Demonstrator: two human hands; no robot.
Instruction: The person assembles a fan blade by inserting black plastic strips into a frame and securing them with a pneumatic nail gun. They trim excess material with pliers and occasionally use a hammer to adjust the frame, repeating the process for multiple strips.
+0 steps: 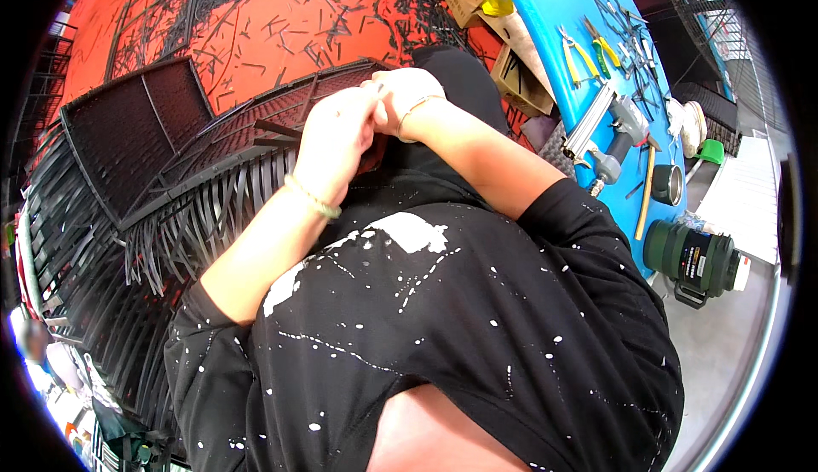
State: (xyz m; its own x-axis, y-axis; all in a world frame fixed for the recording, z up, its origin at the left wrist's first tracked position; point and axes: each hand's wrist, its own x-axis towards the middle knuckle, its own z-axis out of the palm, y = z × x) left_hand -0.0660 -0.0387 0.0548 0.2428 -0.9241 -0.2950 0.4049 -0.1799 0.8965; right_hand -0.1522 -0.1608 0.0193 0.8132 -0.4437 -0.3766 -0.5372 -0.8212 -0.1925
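Note:
My left hand (334, 135) and my right hand (407, 95) meet in front of my body, fingers curled in against each other. Whatever lies between the fingertips, if anything, is hidden. Just beyond and to the left of them is a black woven wicker piece (243, 127), its mesh spread over a frame. A fringe of loose, flat black strips (230, 221) hangs from its near edge. One short, dark strip (277, 129) sticks out close to my left wrist. A beaded bracelet circles the left wrist, a thin bangle the right.
Black strip offcuts (290, 25) litter the red floor. At right, a blue table (537, 3) carries yellow-handled pliers (579, 59), a pneumatic nail gun (626, 127) and a wooden-handled hammer (646, 191). Cardboard boxes (521, 84) stand beside it. A dark green cylinder (690, 255) stands near its closest end.

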